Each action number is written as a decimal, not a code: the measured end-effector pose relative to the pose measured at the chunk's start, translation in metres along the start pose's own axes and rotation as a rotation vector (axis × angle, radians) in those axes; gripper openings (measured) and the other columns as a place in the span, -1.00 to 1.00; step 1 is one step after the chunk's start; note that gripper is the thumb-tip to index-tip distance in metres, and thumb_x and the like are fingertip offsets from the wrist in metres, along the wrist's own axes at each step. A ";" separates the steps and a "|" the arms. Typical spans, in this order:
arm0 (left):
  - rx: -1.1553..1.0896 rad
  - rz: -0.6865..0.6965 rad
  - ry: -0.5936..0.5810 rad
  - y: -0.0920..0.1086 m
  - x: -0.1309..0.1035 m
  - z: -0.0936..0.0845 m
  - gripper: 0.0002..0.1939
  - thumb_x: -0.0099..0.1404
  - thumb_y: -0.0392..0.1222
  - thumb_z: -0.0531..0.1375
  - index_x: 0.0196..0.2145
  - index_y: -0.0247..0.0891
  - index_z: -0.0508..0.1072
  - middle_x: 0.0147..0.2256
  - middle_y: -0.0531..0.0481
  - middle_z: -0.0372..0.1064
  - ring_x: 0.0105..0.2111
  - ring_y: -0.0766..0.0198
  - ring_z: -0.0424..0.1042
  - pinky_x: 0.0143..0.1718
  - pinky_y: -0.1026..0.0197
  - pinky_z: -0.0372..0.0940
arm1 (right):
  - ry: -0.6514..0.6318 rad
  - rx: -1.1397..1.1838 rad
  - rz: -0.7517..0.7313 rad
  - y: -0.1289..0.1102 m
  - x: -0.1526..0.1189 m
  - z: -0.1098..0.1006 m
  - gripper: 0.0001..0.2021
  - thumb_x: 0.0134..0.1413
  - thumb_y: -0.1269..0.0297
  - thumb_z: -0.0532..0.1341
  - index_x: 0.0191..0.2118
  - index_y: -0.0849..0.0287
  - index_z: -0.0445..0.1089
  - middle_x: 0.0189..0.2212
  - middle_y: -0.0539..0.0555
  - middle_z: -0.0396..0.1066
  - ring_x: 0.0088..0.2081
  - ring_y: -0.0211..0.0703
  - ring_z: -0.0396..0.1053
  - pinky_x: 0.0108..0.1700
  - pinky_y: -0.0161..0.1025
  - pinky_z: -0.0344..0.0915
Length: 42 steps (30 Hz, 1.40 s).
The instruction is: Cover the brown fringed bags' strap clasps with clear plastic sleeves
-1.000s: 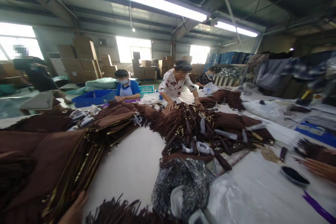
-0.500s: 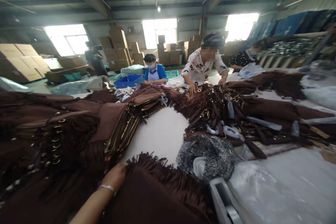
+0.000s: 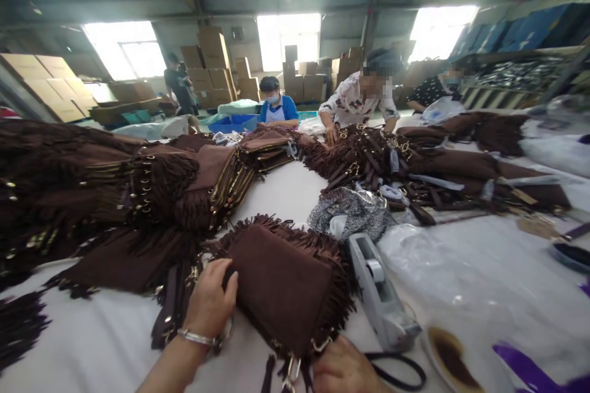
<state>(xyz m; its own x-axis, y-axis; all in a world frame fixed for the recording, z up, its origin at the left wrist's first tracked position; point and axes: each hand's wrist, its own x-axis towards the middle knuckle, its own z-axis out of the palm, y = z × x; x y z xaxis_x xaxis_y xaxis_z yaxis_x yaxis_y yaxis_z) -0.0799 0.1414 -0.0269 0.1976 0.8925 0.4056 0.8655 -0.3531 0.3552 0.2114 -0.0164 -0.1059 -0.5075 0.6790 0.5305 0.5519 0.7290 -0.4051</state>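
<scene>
The fingers [image 3: 229,282] of the left hand [image 3: 209,304] curl over the left edge of a brown fringed suede bag [image 3: 281,285], gripping it where it lies flat on the white bench [image 3: 92,344] just in front of the person. A silver bracelet [image 3: 196,337] sits on that wrist. The right hand [image 3: 343,371] rests at the bag's near corner, touching the metal ring hardware [image 3: 290,368] there; only its back shows at the frame edge, so I cannot tell how its fingers are set. Just right of the bag lies a grey tape dispenser [image 3: 378,291], with a black loop strap [image 3: 401,371] near the right hand and clear plastic bags [image 3: 437,264] beyond. To the left, stacks of matching brown fringed bags [image 3: 152,190] pile up, one flat piece lying just beside the held bag. Further across the bench, a heap of brown straps with gold clasps [image 3: 391,166] spreads out, where a person in a floral shirt [image 3: 354,104] leans in with both hands. Another person in blue [image 3: 276,110] sits behind, and cardboard boxes [image 3: 212,58] are stacked near the windows.
</scene>
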 end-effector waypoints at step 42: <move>-0.437 -0.361 -0.213 0.142 -0.139 0.022 -0.90 0.12 -0.21 0.17 -0.47 -0.28 0.44 -0.47 -0.07 0.43 -0.36 0.15 0.42 -0.32 0.19 0.22 | -0.096 -0.106 0.673 -0.146 -0.088 -0.055 -0.70 -0.05 0.48 0.14 -0.16 0.12 0.41 -0.18 0.10 0.36 -0.12 -0.08 0.33 -0.04 -0.25 0.22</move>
<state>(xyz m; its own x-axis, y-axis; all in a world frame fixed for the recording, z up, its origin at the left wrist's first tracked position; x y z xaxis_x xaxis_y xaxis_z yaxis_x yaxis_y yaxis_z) 0.0252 -0.0262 -0.0512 0.0535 0.9980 0.0339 0.6350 -0.0602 0.7701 0.2120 -0.1875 -0.0528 -0.0850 0.9893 0.1188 0.8269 0.1366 -0.5455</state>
